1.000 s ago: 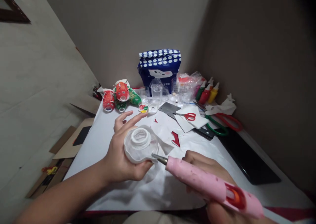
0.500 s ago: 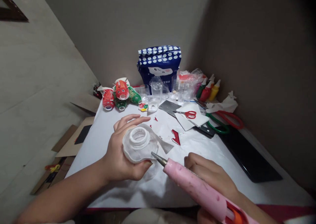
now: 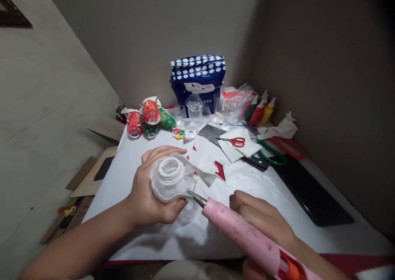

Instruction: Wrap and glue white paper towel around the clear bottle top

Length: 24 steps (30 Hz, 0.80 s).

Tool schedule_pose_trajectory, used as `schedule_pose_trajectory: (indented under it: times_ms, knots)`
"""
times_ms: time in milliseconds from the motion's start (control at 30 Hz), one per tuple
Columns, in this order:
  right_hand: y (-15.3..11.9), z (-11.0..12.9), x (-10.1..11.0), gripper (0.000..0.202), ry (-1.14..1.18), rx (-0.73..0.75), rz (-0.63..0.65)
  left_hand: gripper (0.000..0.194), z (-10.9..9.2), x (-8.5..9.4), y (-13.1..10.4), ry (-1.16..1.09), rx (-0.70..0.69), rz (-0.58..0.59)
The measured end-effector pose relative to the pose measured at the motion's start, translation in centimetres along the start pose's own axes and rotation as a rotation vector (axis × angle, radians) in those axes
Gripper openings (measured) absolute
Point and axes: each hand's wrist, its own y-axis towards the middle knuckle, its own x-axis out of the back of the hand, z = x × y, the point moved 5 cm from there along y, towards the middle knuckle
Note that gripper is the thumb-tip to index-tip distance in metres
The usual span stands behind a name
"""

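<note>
My left hand (image 3: 151, 189) is wrapped round a translucent plastic bottle (image 3: 185, 212), its white threaded neck facing up toward me. A whitish strip (image 3: 203, 175) goes round the bottle's shoulder, and its loose end sticks out to the right. My right hand (image 3: 262, 218) grips a pink hot glue gun (image 3: 243, 234) whose metal nozzle points up and left. The nozzle's tip is at the edge of the strip, close to my left thumb; whether it touches cannot be made out. The right fingers are partly hidden behind the glue gun.
Red and green fish figures (image 3: 151, 113) are stacked at the back left. A blue bag (image 3: 199, 82) stands behind. Right of centre lie a cleaver (image 3: 212, 134), red-handled scissors (image 3: 237, 142) and red scraps (image 3: 219, 171). Paint bottles (image 3: 257, 113) and a black slab (image 3: 311, 191) are farther right.
The bottle in my left hand has shifted slightly left and up. The glue gun's nozzle has moved slightly left with it, staying near the strip's edge.
</note>
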Motion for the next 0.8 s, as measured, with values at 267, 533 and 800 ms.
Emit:
schedule_pose_trajectory:
  times_ms: [267, 533, 800]
  knots:
    - [0.15, 0.15, 0.02, 0.049, -0.043, 0.029, -0.012, 0.051, -0.1, 0.04, 0.04, -0.037, -0.01, 0.004]
    - [-0.32, 0.07, -0.37, 0.047, -0.055, 0.058, -0.019, 0.045, 0.11, -0.05, 0.13, -0.068, -0.01, 0.01]
    - [0.67, 0.41, 0.2, 0.043, -0.045, 0.042, -0.093, 0.045, 0.66, -0.17, 0.01, -0.071, 0.015, 0.035]
